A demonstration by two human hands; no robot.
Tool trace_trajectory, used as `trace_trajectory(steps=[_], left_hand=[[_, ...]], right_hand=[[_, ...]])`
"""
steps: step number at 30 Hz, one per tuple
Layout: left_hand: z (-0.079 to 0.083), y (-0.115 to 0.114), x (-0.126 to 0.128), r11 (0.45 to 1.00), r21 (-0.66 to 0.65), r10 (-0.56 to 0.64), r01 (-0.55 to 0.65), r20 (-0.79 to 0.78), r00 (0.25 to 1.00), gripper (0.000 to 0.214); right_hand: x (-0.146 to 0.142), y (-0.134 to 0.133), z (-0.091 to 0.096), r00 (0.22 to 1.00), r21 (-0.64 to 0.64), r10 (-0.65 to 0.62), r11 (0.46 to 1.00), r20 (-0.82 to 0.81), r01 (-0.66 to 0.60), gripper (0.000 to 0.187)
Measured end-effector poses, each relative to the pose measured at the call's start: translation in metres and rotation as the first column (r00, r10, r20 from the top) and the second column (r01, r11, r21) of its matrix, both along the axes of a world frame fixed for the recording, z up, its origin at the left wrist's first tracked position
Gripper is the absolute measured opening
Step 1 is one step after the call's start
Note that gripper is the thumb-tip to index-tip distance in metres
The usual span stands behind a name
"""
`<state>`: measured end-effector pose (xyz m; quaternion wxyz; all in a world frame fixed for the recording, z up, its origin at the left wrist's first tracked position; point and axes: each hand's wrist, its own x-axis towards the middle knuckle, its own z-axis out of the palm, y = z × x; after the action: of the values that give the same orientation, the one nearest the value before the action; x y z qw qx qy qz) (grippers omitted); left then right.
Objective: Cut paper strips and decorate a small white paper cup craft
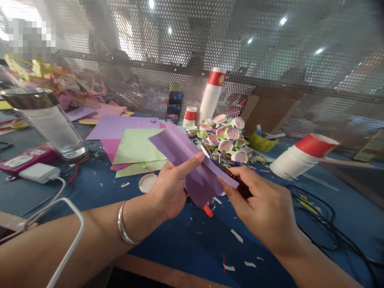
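Observation:
My left hand (171, 184) grips a purple sheet of paper (180, 154), with the thumb lying on top and the fingers underneath. At its right edge a narrow strip stands partly apart from the sheet. My right hand (258, 204) is closed around what look like black scissors (229, 170), mostly hidden by the fingers and the paper. The right thumb and forefinger are close to the strip's end. Under the paper a small orange-red piece (208, 211) pokes out. A white paper disc (147, 183) lies beside my left hand.
Purple and green sheets (138, 146) lie at the left behind my hands. Behind stand a pile of decorated paper rings (225, 146) and a tall cup stack (210, 96). A tilted glass (61, 132), a white cable (72, 248), more cups (297, 160) and black cables (333, 224) flank my arms.

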<state>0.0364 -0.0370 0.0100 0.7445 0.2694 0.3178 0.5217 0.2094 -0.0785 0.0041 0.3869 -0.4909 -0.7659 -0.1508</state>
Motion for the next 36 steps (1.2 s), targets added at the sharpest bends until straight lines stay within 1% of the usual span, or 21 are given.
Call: trace_trajectory(steps=[3, 7, 14, 19, 23, 27, 32, 36], left_hand=[[-0.0002, 0.0015, 0.0000, 1.000, 0.009, -0.007, 0.007, 0.018, 1.000, 0.033], [0.0006, 0.0019, -0.0006, 1.000, 0.006, -0.023, 0.023, -0.004, 1.000, 0.030], [-0.0015, 0.0039, -0.0026, 0.995, 0.057, -0.081, 0.081, -0.007, 0.997, 0.024], [0.0008, 0.0008, -0.0011, 0.996, 0.072, -0.054, 0.054, 0.004, 0.999, 0.022], [0.0035, -0.0028, 0.0007, 0.997, 0.068, -0.021, 0.020, 0.012, 1.000, 0.025], [0.0040, -0.0049, 0.0018, 0.997, 0.069, -0.028, 0.026, 0.029, 0.999, 0.029], [0.0024, -0.0053, 0.0017, 0.998, 0.060, -0.034, 0.034, 0.002, 0.999, 0.025], [-0.0007, -0.0043, 0.0014, 0.997, 0.074, -0.034, 0.035, -0.007, 0.999, 0.030]], right_hand=[[0.0006, -0.0003, -0.0001, 1.000, 0.005, -0.005, 1.000, 0.010, 0.004, 0.010], [0.0014, -0.0008, -0.0008, 1.000, 0.019, -0.008, 1.000, 0.007, 0.007, 0.009], [0.0014, -0.0035, -0.0012, 0.999, 0.031, -0.037, 0.999, 0.012, 0.037, 0.011], [-0.0013, -0.0030, -0.0013, 0.999, 0.064, -0.050, 0.997, 0.013, 0.049, 0.013], [-0.0022, -0.0011, -0.0021, 0.999, 0.089, -0.043, 0.995, 0.011, 0.042, 0.017], [-0.0019, -0.0017, -0.0028, 0.998, 0.112, -0.051, 0.993, 0.037, 0.047, 0.021], [-0.0025, -0.0043, -0.0037, 0.997, 0.133, -0.056, 0.990, 0.051, 0.049, 0.021], [-0.0016, -0.0036, -0.0044, 0.995, 0.134, -0.068, 0.989, 0.069, 0.058, 0.020]])
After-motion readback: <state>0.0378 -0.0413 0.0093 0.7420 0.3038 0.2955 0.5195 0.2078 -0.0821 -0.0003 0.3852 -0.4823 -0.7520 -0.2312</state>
